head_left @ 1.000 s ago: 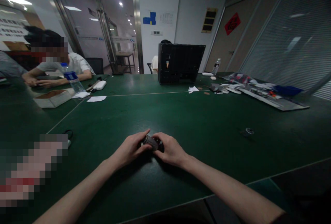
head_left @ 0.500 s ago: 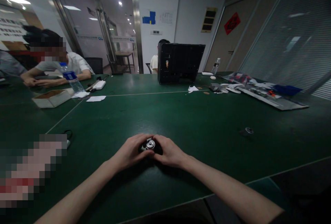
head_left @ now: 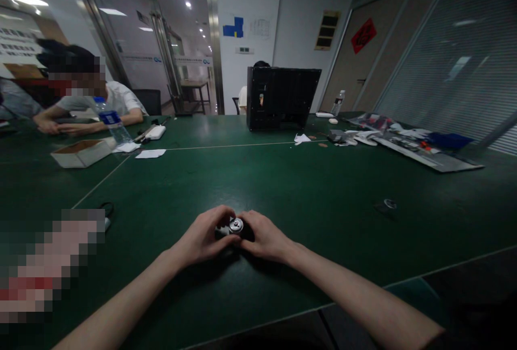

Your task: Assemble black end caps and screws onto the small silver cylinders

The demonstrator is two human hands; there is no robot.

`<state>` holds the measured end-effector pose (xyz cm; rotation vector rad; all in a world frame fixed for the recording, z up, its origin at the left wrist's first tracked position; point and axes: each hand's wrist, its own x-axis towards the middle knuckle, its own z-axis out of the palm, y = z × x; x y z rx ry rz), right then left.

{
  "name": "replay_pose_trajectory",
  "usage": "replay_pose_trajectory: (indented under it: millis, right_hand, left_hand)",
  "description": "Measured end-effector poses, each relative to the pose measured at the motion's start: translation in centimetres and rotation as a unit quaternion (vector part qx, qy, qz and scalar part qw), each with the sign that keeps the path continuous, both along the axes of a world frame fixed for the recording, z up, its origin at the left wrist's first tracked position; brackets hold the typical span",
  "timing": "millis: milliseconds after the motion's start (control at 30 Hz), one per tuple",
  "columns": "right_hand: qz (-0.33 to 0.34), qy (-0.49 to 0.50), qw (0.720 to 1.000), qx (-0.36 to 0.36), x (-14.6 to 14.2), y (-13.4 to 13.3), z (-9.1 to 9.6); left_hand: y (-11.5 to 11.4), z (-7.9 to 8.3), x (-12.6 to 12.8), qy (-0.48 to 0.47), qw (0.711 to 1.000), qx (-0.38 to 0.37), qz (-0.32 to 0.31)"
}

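Note:
A small electric motor [head_left: 236,225], silver with a round face and a short shaft at its centre, stands on the green table in front of me. My left hand [head_left: 210,233] curls around its left side, thumb at the near side and fingertips at the far side. From the right, my right hand [head_left: 262,234] holds it between thumb and bent fingers. The motor's lower part is hidden among the fingers. A similar small metal motor [head_left: 390,204] lies farther right on the table, away from both hands.
On the green table [head_left: 302,183] are an open box [head_left: 83,154], a water bottle [head_left: 113,121] and paper at the left. A black equipment case [head_left: 283,98] stands at the back. A board with loose parts [head_left: 436,159] lies right. A co-worker [head_left: 121,102] sits at far left.
My left fingers have lifted and bent a little, opening a small gap at the motor's left. The motor's face has shifted very slightly right. My right hand stays put.

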<state>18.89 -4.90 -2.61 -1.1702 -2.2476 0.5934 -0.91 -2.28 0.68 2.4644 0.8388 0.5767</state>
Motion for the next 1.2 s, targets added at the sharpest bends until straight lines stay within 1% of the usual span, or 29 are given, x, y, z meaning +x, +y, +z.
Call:
replay_pose_trajectory:
  millis: [133,333,600,833,1200]
  right_hand:
    - [0.001,-0.005,1.000,0.006,0.08,0.07,-0.12]
    - [0.002,0.007,1.000,0.008,0.14,0.04,-0.28]
    - [0.003,0.008,1.000,-0.004,0.12,-0.20,0.39]
    - [0.007,0.008,1.000,0.013,0.11,0.02,-0.17]
    - [0.002,0.000,1.000,0.004,0.13,0.02,-0.41]
  left_hand:
    - [-0.04,0.11,-0.07,-0.008,1.000,0.007,-0.004]
    - [0.05,0.08,-0.13,-0.023,0.999,0.040,-0.007]
    - [-0.04,0.23,-0.04,-0.035,0.999,0.032,-0.014]
    - [0.04,0.11,0.07,-0.044,0.999,0.027,-0.015]
    - [-0.02,0.38,0.06,-0.044,0.999,0.015,-0.001]
